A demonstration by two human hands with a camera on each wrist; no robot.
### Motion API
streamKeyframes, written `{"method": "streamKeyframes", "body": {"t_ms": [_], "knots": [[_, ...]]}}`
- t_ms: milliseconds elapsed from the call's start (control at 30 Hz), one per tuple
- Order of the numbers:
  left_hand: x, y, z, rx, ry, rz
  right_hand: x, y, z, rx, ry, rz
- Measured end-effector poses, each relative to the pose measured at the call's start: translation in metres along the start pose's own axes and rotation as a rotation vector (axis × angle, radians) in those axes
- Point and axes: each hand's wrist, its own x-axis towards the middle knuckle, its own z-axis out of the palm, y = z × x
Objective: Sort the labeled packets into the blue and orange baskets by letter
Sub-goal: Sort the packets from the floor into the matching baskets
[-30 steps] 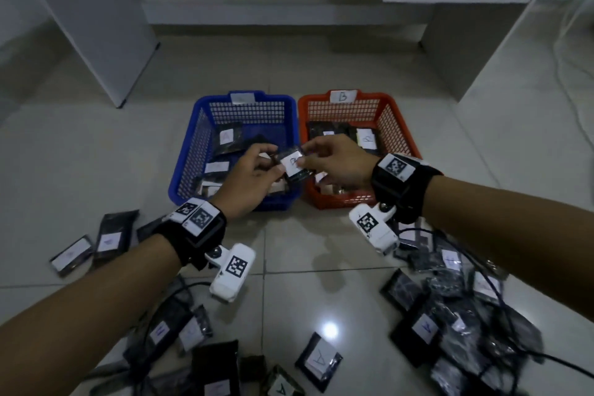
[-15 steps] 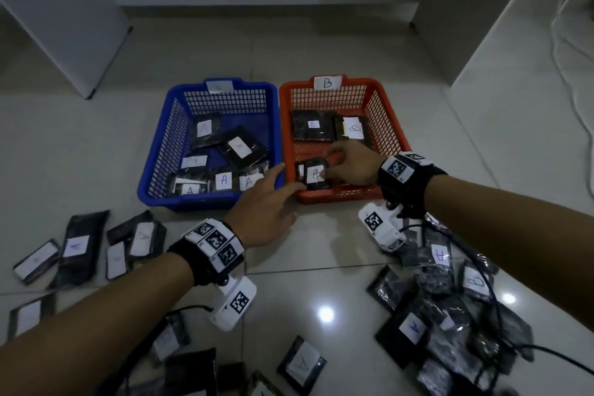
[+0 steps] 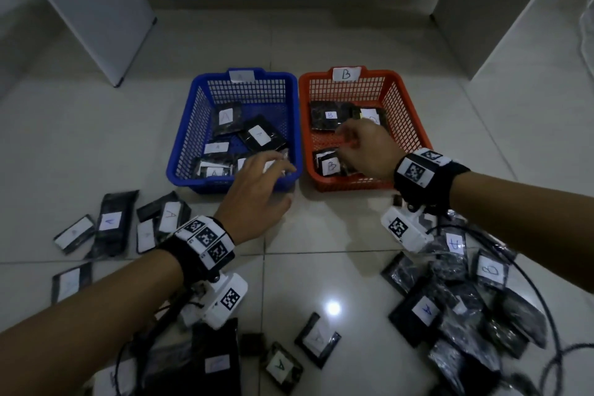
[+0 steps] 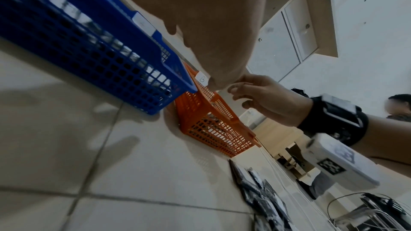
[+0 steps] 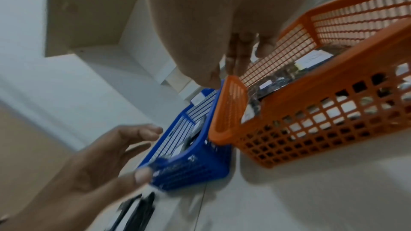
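The fingers (image 3: 279, 164) of my left hand (image 3: 254, 193) are spread out and loose, and they hold nothing. In the head view this hand is over the near right corner of the blue basket (image 3: 193, 138). My right hand (image 3: 366, 148) is over the orange basket (image 3: 408, 125), with its fingers bent a little and nothing in them. Right beside it, in the near left part of that basket, lies a packet marked B (image 3: 329, 164). Two more packets lie at the far end of the orange one, and one shows a B. The blue one holds several packets marked A (image 3: 258, 135). The two baskets stand side by side, blue on the left, orange on the right. More packets lie on the tiled floor (image 3: 337, 235): a group at the near left (image 3: 111, 225), a heap with black cables at the near right (image 3: 450, 309), and a few close to me. In the left wrist view, my left palm (image 4: 211, 15) fills the top, with the blue basket (image 4: 89, 46) on the left and the orange basket (image 4: 211, 129) past it. My right hand (image 4: 266, 99) is above the orange rim, fingers loosely bent and holding nothing. In the right wrist view, which is blurry, my right fingers (image 5: 240, 55) point down above the orange basket (image 5: 311, 120), and packets show inside it. My left hand (image 5: 106, 161) is open at the near side, by the blue basket (image 5: 189, 164).
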Motion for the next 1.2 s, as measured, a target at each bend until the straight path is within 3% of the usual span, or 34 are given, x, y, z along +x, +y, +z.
{"method": "streamKeyframes", "body": {"t_ms": [100, 200, 300, 400, 533, 633, 733, 933, 1200], "knots": [[-0.027, -0.01, -0.01, -0.09, 0.016, -0.004, -0.025, -0.02, 0.013, 0.011, -0.023, -0.177], [-0.063, -0.019, -0.014, -0.28, -0.264, -0.096, -0.059, -0.036, 0.04, -0.025, -0.333, -0.29], [-0.098, -0.025, -0.013, -0.143, -0.63, -0.117, -0.095, -0.042, 0.071, -0.104, -0.711, -0.33], [-0.123, -0.028, -0.015, -0.039, -0.852, -0.164, -0.128, -0.04, 0.098, -0.248, -1.022, -0.423], [-0.144, -0.033, -0.021, 0.029, -0.961, -0.241, -0.153, -0.035, 0.118, -0.318, -1.087, -0.594], [-0.15, -0.034, -0.022, 0.027, -0.93, -0.264, -0.152, -0.039, 0.118, -0.339, -1.105, -0.559], [-0.15, -0.036, -0.028, -0.029, -0.907, -0.301, -0.141, -0.044, 0.112, -0.208, -1.103, -0.414], [-0.126, -0.031, -0.053, -0.12, -0.821, -0.307, -0.099, -0.049, 0.088, 0.028, -0.924, -0.272], [-0.106, -0.031, -0.066, -0.346, -0.343, -0.361, -0.06, -0.061, 0.066, 0.164, -0.668, -0.193]]}}
